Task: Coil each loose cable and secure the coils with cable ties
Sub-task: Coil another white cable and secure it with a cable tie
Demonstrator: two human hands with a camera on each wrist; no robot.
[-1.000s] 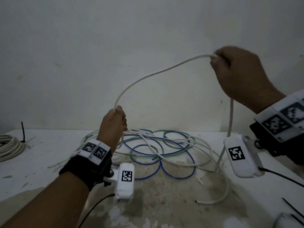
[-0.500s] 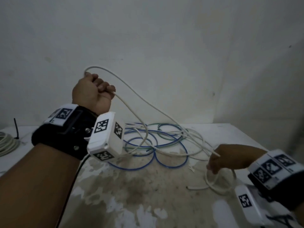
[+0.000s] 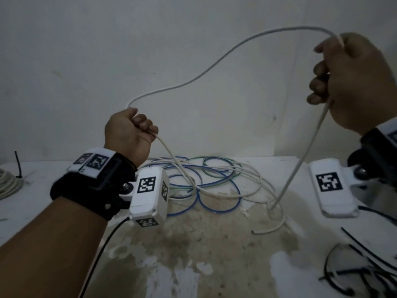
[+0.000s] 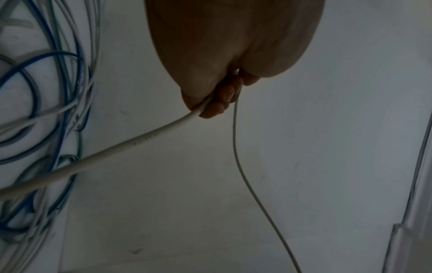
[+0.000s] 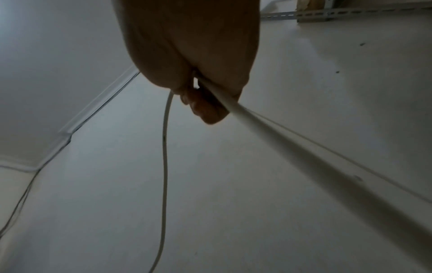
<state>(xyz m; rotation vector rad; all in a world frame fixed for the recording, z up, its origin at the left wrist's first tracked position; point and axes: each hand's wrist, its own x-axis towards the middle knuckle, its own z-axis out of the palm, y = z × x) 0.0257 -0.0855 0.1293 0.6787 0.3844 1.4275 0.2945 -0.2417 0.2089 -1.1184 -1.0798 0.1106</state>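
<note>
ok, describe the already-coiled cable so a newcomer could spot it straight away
Start at the white table and follow its back edge to the far left, away from the loose blue, green and white tangle. The coiled cable lies there, cut by the frame, beside an upright black cable tie; only it is bundled.

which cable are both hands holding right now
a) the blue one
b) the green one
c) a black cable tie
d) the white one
d: the white cable arcs from the left hand up to the right hand, both closed round it, while the blue cable and green cable lie in the tangle on the table.
</note>
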